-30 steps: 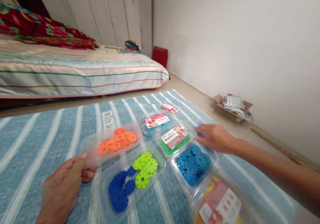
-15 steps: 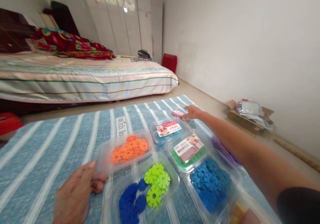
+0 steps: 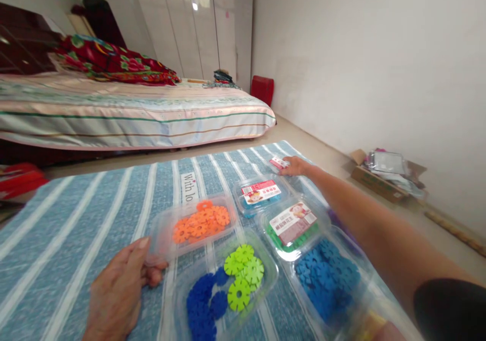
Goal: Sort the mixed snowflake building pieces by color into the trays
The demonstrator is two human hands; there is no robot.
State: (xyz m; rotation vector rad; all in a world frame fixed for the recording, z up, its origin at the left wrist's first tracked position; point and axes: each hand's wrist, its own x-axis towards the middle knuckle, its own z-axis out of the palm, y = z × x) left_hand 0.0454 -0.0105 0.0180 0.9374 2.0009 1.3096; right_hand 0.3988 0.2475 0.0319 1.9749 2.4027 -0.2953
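Note:
My left hand (image 3: 117, 285) pinches the near left corner of a clear plastic box (image 3: 163, 229) holding orange notched discs (image 3: 207, 222). At the far edge of the cloth, my right hand (image 3: 296, 165) grips a clear lid with a red-and-white label (image 3: 279, 163); the lid's outline is hard to make out. Between the hands stand a labelled box with light blue pieces (image 3: 261, 194) and another with green pieces (image 3: 292, 227). Nearer me, one open box has dark blue discs (image 3: 201, 305) and lime discs (image 3: 243, 277). Blue discs (image 3: 328, 277) fill a box below my right forearm.
A blue-and-white striped cloth (image 3: 94, 224) covers the table. Something yellow (image 3: 370, 326) shows blurred at the bottom edge. Beyond are a bed (image 3: 152, 113), a red object (image 3: 261, 90) by the wall, and a cardboard box (image 3: 375, 181) on the floor at right.
The labelled lid in my right hand has risen and tilted slightly. My left hand keeps its place on the orange discs' box. The whole view has shifted a little.

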